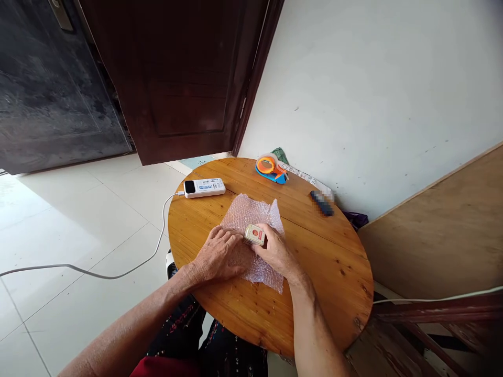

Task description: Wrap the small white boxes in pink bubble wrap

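A sheet of clear bubble wrap (251, 209) lies on the round wooden table, in front of me. My left hand (223, 254) rests flat on its left part, palm down, fingers stretched toward the small box. Over the middle of the sheet, my right hand (277, 251) grips a small cream-coloured box (254, 234) with a red round emblem and red print on top. The thumb and fingers close round the box's right side. The left fingertips lie right beside the box; whether they touch it I cannot tell.
On the wooden table (322, 283) stand a white power bank (204, 187) with a cable (157, 251) running left, an orange and blue tape dispenser (271, 167) at the back, and a dark, partly blurred object (321, 203) at right. Behind are a white wall (373, 94) and a door (184, 78).
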Action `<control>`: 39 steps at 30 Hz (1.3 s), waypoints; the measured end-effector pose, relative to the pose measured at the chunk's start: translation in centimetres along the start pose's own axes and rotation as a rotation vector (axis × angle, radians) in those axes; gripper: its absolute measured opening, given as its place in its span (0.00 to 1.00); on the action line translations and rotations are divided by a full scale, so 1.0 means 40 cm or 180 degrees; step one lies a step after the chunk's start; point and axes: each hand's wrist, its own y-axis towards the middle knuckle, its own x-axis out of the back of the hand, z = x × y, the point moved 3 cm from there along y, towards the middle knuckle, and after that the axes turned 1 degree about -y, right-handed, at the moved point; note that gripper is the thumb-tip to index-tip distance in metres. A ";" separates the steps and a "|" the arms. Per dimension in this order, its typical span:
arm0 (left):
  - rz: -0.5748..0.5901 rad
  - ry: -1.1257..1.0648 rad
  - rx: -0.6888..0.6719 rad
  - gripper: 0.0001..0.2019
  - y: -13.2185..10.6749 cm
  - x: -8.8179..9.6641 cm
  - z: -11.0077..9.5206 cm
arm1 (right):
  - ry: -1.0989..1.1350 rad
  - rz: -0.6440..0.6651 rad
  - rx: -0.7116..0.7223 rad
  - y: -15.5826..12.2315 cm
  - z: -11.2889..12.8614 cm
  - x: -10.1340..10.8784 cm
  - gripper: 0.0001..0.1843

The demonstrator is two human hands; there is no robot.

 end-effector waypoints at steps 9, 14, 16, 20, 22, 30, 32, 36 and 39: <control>0.0283 0.0150 -0.0194 0.27 -0.038 0.047 -0.030 | 0.0559 0.0266 -0.0221 -0.012 -0.021 0.016 0.32; 0.0263 0.0397 -0.0461 0.16 -0.060 0.041 -0.044 | 0.1028 0.0309 -0.0256 -0.012 -0.027 0.025 0.30; 0.0114 0.0356 -0.0526 0.10 -0.055 0.036 -0.046 | 0.1254 0.0303 -0.0351 -0.011 -0.030 0.031 0.28; -0.0293 0.0107 -0.0372 0.07 -0.015 0.054 -0.053 | 0.1568 0.0068 -0.0542 -0.013 -0.048 0.055 0.30; -0.0417 0.0032 -0.0111 0.06 0.024 0.070 -0.055 | 0.1648 -0.0091 -0.0508 -0.015 -0.058 0.072 0.33; -0.0276 -0.0090 0.1098 0.04 0.166 0.068 -0.022 | 0.1551 -0.0259 -0.0608 -0.021 -0.073 0.096 0.36; -0.0266 -0.0428 0.1315 0.03 0.170 0.049 -0.005 | 0.1218 -0.0428 -0.0786 -0.019 -0.072 0.090 0.28; -0.0406 -0.1256 0.1260 0.03 0.166 0.015 0.017 | 0.1155 -0.0407 -0.0918 -0.008 -0.061 0.068 0.16; -0.0422 -0.1519 0.1214 0.02 0.168 0.004 0.026 | 0.0999 -0.0414 -0.1067 -0.006 -0.059 0.064 0.15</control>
